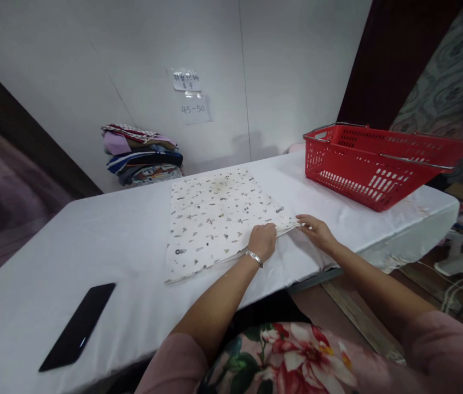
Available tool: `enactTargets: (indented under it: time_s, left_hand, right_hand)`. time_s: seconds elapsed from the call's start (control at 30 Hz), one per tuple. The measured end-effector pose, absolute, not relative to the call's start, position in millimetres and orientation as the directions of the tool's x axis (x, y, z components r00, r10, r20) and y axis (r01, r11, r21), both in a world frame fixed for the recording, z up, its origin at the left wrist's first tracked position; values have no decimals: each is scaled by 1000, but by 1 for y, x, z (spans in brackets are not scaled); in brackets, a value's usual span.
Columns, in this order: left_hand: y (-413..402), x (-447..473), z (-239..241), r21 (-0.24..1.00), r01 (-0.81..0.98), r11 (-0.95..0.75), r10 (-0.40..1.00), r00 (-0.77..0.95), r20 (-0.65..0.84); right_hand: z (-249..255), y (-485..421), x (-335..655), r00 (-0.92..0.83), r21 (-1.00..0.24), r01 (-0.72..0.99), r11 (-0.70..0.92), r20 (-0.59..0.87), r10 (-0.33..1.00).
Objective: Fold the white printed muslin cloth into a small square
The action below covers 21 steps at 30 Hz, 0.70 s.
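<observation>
A white cloth with small dark prints lies flat on the white-covered table. My left hand, with a silver bracelet at the wrist, rests on the cloth's near right edge, fingers curled down onto the fabric. Just to its right, my right hand pinches the cloth's near right corner, which lifts slightly off the table.
A red plastic basket with metal handles stands at the table's right end. A stack of folded clothes sits at the back against the wall. A black phone lies near the front left edge. Paper labels hang on the wall.
</observation>
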<state>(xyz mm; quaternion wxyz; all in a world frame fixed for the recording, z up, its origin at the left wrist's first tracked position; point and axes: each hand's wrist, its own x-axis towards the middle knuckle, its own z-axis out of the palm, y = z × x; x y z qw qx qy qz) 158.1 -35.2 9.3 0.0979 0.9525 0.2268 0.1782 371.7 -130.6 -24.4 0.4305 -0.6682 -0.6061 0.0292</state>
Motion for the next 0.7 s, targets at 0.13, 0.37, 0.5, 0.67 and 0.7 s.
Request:
enactTargets:
  time_s: [0.13,0.37,0.5,0.67,0.7]
  left_hand:
    - [-34,158,8,279,415,-866,491,813,314]
    - [-35,163,8,312,554,-772,623,758,196]
    - [-37,161,7,204,454,-867,497,812,306]
    - [-39,158,-2,118,331,-936,350,837,421]
    - [-40,157,-4,99,309,-946,320,843,432]
  right_hand:
    - [-27,-131,370,235,-587,805,84,446,863]
    - [-24,-133,366,210,-542,831,125,513,832]
    - [-25,-134,368,197,-529,842,104,483,853]
    - [-22,-136,367,192,-479,875,63,464,865]
    - [-21,-137,366,181,-465,884,58,454,872]
